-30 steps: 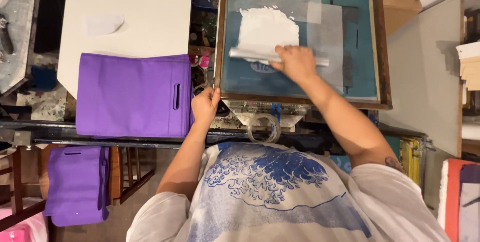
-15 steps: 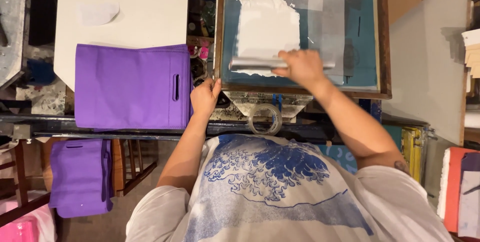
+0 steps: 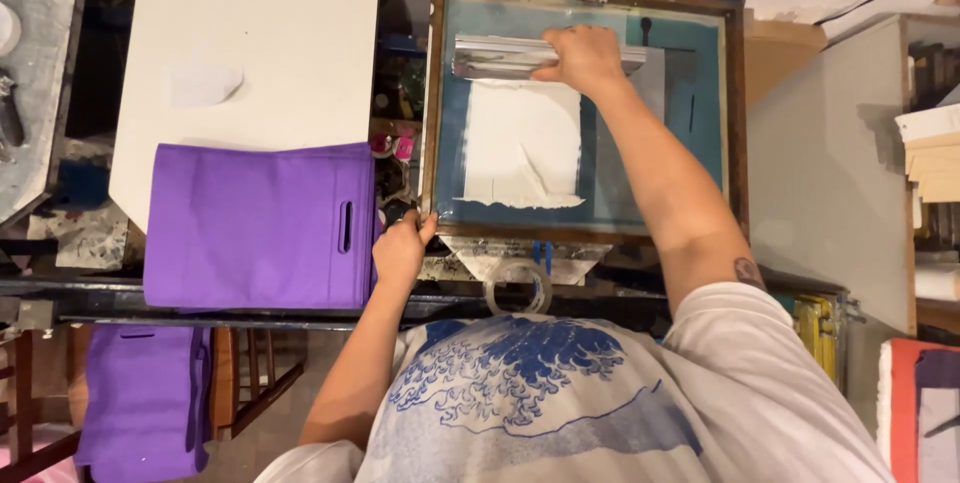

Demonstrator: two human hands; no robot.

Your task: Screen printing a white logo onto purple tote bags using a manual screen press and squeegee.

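Cluttered workshop space surrounds a screen-printing station seen from above. At far left, a grey paint-stained desk (image 3: 30, 93) carries small dark tools. Next comes a white rectangular printing board (image 3: 260, 43) with a flat purple fabric bag with a cut-out handle slot (image 3: 250, 228) lying on its near end; a second purple bag (image 3: 140, 403) hangs lower down, beside a wooden chair.

The left hand (image 3: 402, 248) rests at the near left corner of the brown wooden-framed printing screen with blue-green mesh (image 3: 735, 123), its fingers curled around the frame edge, holding it. Inside the frame, white ink (image 3: 520, 143) lies spread in a broad rectangular patch over the mesh. The right hand (image 3: 580, 58) has its fingers closed around the long silver metal squeegee (image 3: 500, 55), which lies across the far end of the screen, just above the ink patch. A roll of clear tape (image 3: 518, 288) sits below the frame's near edge. Grey shelving (image 3: 830, 163) stands at right.

Compared with half a second ago, the squeegee has travelled from the near end of the ink to the far end of the frame, and the right arm is now stretched out. The left hand has stayed at the corner.
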